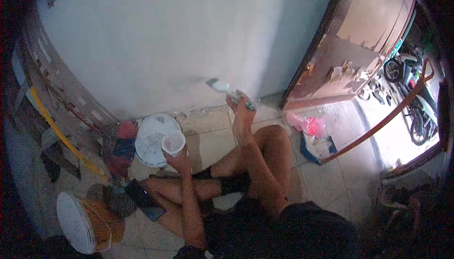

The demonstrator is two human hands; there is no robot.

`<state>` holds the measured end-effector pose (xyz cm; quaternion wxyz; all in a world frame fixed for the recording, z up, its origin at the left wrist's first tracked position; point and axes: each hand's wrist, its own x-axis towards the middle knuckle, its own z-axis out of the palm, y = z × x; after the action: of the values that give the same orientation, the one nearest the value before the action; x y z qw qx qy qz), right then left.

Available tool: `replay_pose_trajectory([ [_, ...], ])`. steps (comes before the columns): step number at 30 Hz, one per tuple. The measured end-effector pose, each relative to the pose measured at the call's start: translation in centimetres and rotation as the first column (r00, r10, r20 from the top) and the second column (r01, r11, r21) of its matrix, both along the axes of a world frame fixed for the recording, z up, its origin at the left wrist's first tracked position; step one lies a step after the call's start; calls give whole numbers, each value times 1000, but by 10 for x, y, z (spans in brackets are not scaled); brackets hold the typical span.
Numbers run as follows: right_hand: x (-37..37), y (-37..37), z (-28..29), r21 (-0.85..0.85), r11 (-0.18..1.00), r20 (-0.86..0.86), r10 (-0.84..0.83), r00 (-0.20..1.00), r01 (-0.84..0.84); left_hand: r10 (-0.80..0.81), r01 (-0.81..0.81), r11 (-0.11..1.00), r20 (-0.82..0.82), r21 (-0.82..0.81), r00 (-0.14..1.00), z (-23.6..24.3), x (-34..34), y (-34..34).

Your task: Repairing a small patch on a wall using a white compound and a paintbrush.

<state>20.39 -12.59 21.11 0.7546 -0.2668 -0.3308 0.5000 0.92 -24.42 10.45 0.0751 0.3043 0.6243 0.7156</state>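
My right hand (242, 102) is raised near the lower wall, its fingers wrapped round the handle of a paintbrush (221, 86). The white-smeared brush head points up and left toward the pale wall (179, 37); I cannot tell whether the bristles touch it. My left hand (178, 160) grips a small white plastic tub (173, 142), its open mouth facing up. What lies inside the tub is hard to make out. Just behind that tub, a round white lid or bucket top (150, 138) with paint marks sits by the wall.
An orange bucket (105, 223) with a white lid lies at lower left. A dark phone (142, 194) is by my leg. Pink plastic (309, 125) and a blue-edged dustpan (309, 150) lie right, near a long curved stick (385, 129). A peeling door (338, 65) stands open; motorbikes are outside.
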Motion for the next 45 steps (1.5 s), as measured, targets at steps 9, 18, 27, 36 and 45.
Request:
replay_pose_trajectory([
  [9, 75, 5, 39, 19, 1000, -159, 24, 987, -21, -15, 22, 999, 161, -41, 987, -7, 6, 9],
  [18, 80, 16, 123, 365, 926, -137, -42, 990, 90, -61, 61, 998, -105, -12, 993, -29, -5, 11],
  [27, 26, 59, 22, 244, 954, -297, -100, 950, 176, 26, -76, 982, -279, -171, 960, -29, -17, 0],
  [36, 31, 30, 1, -133, 967, -261, -245, 934, 216, -54, 30, 992, -203, -122, 978, -51, -21, 12],
  [45, 61, 51, 150, 433, 901, -275, 107, 955, 24, -29, 6, 986, -133, -166, 991, -26, -6, 16],
])
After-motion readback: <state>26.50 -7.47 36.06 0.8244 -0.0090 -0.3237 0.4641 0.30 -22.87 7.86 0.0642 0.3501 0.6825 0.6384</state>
